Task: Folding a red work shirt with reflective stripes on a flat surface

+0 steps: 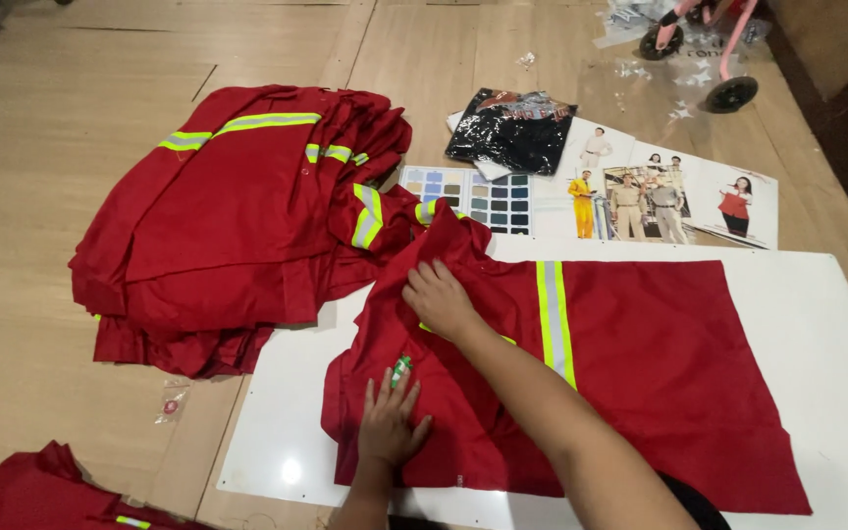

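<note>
Red garment (pixel 640 363) (on white board (pixel 817 314)) under both hands.

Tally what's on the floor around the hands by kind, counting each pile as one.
Red garment spread on the white board, under the left hand and right hand: 1
Stacks of red garments: 1
Black bagged garment: 1
Colour swatch card: 1
Printed catalogue sheets: 1
White board: 1
Total: 6

The person's left hand (pixel 388 420) lies palm down with fingers spread and pointing away, its wrist straight at the lower edge of view. The right hand (pixel 441 298) reaches further forward on a bare, extended forearm, fingers curled and pinching downward.
</note>
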